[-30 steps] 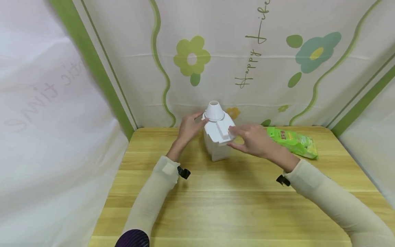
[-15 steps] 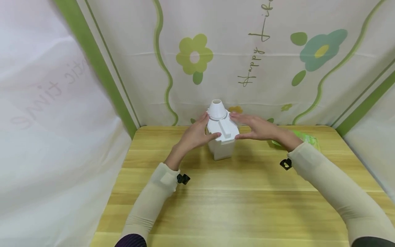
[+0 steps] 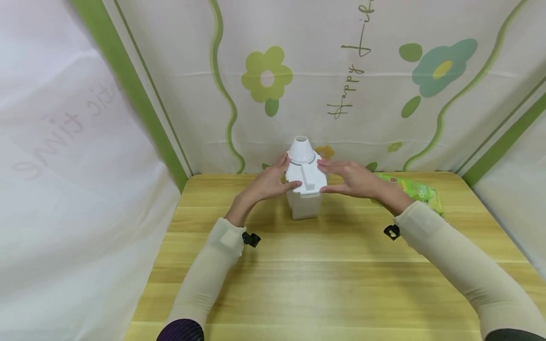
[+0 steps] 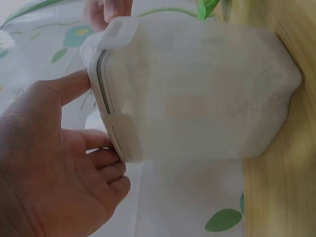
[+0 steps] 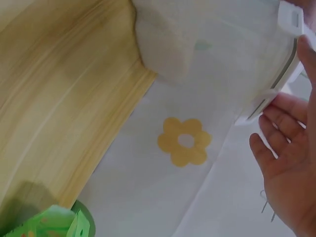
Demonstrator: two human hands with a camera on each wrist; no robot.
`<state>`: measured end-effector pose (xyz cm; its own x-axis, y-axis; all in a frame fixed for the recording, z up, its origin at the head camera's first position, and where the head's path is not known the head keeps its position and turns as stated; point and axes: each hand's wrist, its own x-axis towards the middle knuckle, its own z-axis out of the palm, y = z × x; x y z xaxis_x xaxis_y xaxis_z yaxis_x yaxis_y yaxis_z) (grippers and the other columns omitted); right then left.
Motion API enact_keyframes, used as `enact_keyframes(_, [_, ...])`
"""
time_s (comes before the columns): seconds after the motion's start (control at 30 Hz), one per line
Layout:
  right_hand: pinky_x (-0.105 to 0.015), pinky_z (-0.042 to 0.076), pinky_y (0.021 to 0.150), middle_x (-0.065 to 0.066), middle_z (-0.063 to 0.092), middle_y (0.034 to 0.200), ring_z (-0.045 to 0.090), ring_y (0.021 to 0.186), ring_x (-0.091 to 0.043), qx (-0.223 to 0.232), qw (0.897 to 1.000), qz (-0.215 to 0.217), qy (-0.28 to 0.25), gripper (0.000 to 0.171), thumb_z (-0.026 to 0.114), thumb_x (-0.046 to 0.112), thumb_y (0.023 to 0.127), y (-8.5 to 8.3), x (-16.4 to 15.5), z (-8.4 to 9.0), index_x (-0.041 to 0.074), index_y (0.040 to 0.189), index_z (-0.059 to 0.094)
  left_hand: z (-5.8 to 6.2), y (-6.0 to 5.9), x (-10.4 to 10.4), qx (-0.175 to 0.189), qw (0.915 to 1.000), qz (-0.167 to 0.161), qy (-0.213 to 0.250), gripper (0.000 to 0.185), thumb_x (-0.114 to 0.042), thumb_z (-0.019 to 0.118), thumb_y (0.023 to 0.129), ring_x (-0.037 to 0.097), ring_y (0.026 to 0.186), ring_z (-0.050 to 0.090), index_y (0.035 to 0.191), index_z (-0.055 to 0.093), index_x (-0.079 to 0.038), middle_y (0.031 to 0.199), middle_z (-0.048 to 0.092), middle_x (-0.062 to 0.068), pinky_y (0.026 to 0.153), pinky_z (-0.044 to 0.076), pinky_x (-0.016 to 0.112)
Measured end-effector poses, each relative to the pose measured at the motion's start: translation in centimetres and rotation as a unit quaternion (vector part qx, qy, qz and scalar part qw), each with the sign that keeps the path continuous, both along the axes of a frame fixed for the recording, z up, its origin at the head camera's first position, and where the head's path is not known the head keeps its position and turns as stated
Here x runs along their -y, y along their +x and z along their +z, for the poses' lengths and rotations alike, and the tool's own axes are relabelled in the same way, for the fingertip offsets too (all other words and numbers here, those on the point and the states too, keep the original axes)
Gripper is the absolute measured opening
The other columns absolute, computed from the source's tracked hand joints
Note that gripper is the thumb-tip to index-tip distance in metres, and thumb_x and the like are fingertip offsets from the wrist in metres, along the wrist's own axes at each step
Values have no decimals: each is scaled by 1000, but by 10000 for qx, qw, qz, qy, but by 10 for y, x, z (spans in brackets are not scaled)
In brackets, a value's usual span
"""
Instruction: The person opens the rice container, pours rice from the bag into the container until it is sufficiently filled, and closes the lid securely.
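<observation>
A translucent container (image 3: 307,208) with pale contents low inside stands upright on the table. Its white lid (image 3: 295,173) carries a cone-shaped white spout (image 3: 301,151) at the back and has side latches. My left hand (image 3: 268,183) spans the lid's left side, thumb on the front rim. In the left wrist view its fingertips touch a latch (image 4: 127,140). My right hand (image 3: 355,180) touches the lid's right side, thumb near the front corner. In the right wrist view, its fairly straight fingers meet another latch (image 5: 256,106). Whether the latches are fastened is unclear.
A green plastic packet (image 3: 420,192) lies on the wooden table (image 3: 324,284) behind my right forearm. A printed fabric curtain (image 3: 170,94) hangs along the table's back edge, close behind the container.
My right hand has shifted from the lid's front right to its right side. My left hand has come forward, its thumb now on the front rim. The container stays put.
</observation>
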<state>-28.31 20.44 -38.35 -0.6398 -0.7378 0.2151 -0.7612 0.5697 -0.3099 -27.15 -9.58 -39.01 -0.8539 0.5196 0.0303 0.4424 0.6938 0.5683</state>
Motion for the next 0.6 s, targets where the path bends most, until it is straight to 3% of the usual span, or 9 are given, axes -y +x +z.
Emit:
enact_keyframes(0.13, [-62,47,111,-18,53,155,55,138,-45,-227,9994,-254,23,77,85,44,89,6,7,0,-4,145,60,-2,-10,5,77,9995,-245,189,97,-49,66,104,25,164,5,167,12,1,177,2,15,132,15,39])
enact_keyframes(0.33, [-62,51,106,-20,56,151,60,133,-45,-587,9975,-401,2,77,87,43,87,10,11,-5,-4,143,62,-5,-17,8,215,9986,-364,327,97,-48,67,103,23,164,4,167,12,-1,177,4,16,132,14,39])
enact_keyframes(0.6, [-63,50,108,-19,53,154,57,137,-45,-311,9980,-404,-379,79,89,39,86,11,8,-10,-4,145,59,-6,-16,9,114,9987,-359,346,97,-50,66,103,24,164,7,168,13,-2,178,5,15,132,16,41])
